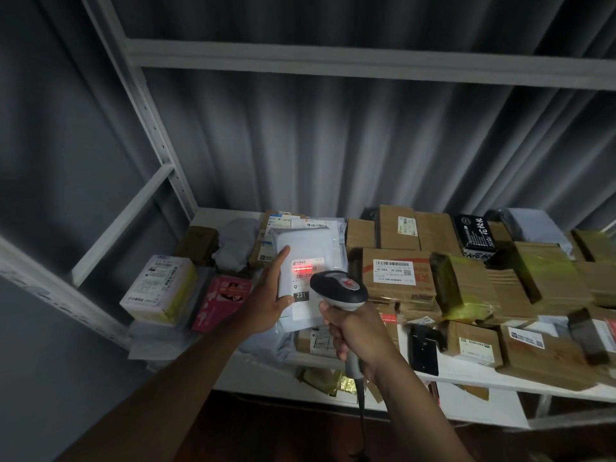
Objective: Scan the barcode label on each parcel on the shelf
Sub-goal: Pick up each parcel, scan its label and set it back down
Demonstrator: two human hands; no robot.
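From the head camera, the person's left hand (270,296) holds a white poly-mailer parcel (308,258) by its left edge, thumb laid up the front and fingers curled round behind, so the parcel stands tilted up above the other parcels on the white metal shelf (466,378). The parcel's barcode label (307,271) faces the camera, and a red scan line glows across the barcode near the top of that label; the number 231 shows in a dark box lower down. The right hand (353,335) grips the handle of a grey and black handheld barcode scanner (338,290), fingers wrapped round it, with the scanner head just in front of the label's lower right part and its cable (361,411) hanging down from the handle. To the left on the shelf lie a white and yellow box (160,290) and, just beside it, a pink packet (221,303). To the right, brown cardboard boxes lie packed close together, one box (396,273) showing a white label marked J6 504, and behind them a black packet (475,236) with white characters. A pleated grey curtain (333,135) hangs behind the shelf.
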